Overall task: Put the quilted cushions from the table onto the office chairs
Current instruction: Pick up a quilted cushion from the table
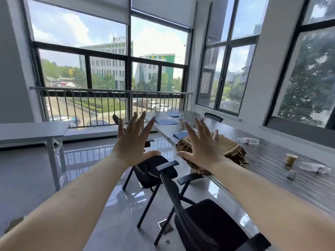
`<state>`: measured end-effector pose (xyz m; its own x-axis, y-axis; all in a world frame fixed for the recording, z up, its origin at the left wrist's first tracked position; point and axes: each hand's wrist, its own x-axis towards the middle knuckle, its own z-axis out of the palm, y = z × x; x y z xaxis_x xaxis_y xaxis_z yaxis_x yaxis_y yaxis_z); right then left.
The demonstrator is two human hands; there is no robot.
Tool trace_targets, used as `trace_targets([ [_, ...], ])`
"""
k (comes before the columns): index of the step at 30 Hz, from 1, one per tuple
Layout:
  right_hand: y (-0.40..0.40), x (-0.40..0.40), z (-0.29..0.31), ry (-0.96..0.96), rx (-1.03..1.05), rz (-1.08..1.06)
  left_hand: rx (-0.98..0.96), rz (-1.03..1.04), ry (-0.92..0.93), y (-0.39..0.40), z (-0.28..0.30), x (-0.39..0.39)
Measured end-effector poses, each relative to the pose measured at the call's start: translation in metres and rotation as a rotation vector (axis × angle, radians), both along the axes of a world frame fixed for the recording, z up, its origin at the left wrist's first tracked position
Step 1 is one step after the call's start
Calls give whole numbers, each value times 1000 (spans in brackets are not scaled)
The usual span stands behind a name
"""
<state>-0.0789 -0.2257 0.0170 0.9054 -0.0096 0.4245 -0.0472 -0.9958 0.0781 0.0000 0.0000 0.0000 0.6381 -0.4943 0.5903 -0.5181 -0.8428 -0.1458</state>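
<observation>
Hands: left hand (134,142) and right hand (201,144) spread wide, fingers straight — holding nothing.
Cushions: stack of quilted cushions (230,147) on table (272,160), beyond right hand.
Advice: take top cushion by both sides — carry to near chair (208,220).

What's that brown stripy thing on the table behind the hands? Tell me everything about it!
It is a stack of brown and tan quilted cushions, ribbed on top, with a darker patterned cloth at the sides. It looks soft and padded. It lies flat at the near edge of the long dark striped table, beside the black office chairs. The open right hand is raised in front and hides part of it; whether they touch cannot be told.
</observation>
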Motion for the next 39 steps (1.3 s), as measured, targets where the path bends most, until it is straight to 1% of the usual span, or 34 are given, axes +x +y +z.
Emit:
trace_targets([
  [3, 16, 50, 1, -39, -25, 2, -9, 26, 16, 20, 6, 45],
  [9, 42, 159, -9, -41, 53, -50, 8, -15, 41, 57, 4, 150],
  [11, 44, 189, -18, -24, 112, -80, -4, -37, 57, 60, 4, 182],
  [16, 35, 252, -34, 3, 160, -119, 13, -105, 33, 45, -6, 258],
  [20, 15, 310, -43, -1, 146, -135, 14, -165, 64, 15, -17, 325],
  [22, 3, 339, -48, -3, 134, -142, 61, -197, 43, -3, -19, 355],
  [26, -38, 413, -57, -15, 141, -179, 96, -256, 92, -52, -17, 434],
  [30, -79, 471, -59, 7, 159, -219, 133, -294, 96, -99, -14, 502],
  [35, -124, 511, -69, 35, 180, -283, 134, -376, 110, -155, -26, 571],
  [39, -157, 528, -77, 97, 178, -409, 102, -467, 187, -207, -42, 614],
])
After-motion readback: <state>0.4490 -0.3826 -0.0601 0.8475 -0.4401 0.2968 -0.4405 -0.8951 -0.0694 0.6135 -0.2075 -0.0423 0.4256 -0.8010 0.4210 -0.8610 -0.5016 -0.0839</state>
